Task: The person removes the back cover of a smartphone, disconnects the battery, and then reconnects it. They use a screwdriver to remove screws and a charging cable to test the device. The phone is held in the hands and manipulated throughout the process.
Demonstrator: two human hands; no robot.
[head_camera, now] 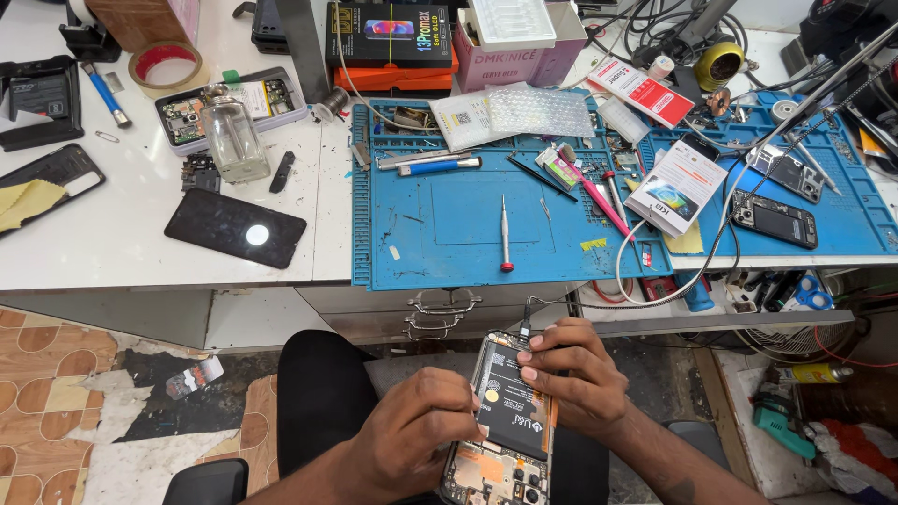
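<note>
An opened smartphone [507, 425], its back cover off and its black battery and circuit boards exposed, is held low over the lap, below the front edge of the workbench [140, 243]; it is gripped from the right by the right hand [572, 374], whose fingers are curled over the upper edge near the cable [527, 323] plugged into the top; the left hand [421, 440] is laid on the phone's left side with fingertips pinched together on the battery's edge, and whether a small tool is pinched there cannot be made out.

On the bench above, a blue repair mat [449, 224] is spread; a red-tipped screwdriver [504, 234] lies upright across its middle, and a pink-handled brush [594, 192] is seen to the right of it; a dark phone back panel [235, 228] rests on the white surface left of the mat, near a glass bottle [232, 138] and a roll of tape [166, 65]; another opened phone [774, 219] lies on a second blue mat at far right.
</note>
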